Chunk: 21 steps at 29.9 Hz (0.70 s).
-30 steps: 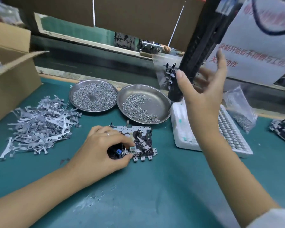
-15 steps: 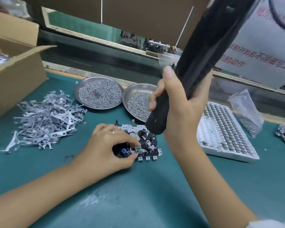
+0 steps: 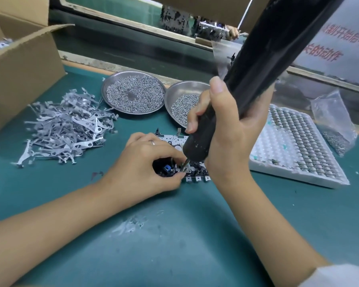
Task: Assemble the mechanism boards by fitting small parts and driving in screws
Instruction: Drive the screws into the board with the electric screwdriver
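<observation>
Steel bit: tip of the black electric screwdriver (image 3: 236,96) meets the mechanism board (image 3: 192,172), centre of the teal tabletop (image 3: 195,235).
Doing it well: keep the bit square on the screw, press lightly.
Right hand (image 3: 226,129): fist wrapped around the driver barrel, which slants toward 1 o'clock.
Left hand (image 3: 145,164): at 9 o'clock of the tip, pinching the board's edge steady.
Screws: dishes (image 3: 110,83) at 12 o'clock.

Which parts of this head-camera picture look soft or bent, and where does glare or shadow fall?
Head view: the thick black electric screwdriver looms large and soft at top right; the long beige conveyor rail bows from wide-angle distortion; the round steel dish of screws shows mild glare; the right hand and left hand cast soft shadows on the teal mat; the sign's red lettering is blurred.
</observation>
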Available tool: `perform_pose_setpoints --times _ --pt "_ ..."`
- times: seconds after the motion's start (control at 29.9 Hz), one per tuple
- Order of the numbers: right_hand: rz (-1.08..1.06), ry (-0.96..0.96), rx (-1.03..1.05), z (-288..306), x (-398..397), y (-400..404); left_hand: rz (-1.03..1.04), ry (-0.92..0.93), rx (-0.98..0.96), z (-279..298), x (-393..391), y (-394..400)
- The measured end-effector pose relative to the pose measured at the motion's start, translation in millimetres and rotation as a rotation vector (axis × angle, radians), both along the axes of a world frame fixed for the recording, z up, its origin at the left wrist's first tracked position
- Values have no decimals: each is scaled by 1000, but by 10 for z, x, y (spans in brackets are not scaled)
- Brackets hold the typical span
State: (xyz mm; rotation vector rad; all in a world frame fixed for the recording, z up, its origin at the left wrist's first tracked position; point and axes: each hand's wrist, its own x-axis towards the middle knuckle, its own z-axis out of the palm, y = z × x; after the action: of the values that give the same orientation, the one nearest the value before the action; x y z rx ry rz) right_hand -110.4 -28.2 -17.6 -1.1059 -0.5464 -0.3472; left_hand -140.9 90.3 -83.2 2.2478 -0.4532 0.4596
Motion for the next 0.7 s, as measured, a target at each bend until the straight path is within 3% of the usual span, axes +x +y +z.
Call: perform_pose_setpoints --times 0.7 --pt "-19 -4 -13 -45 3 21 16 32 -12 27 -18 -13"
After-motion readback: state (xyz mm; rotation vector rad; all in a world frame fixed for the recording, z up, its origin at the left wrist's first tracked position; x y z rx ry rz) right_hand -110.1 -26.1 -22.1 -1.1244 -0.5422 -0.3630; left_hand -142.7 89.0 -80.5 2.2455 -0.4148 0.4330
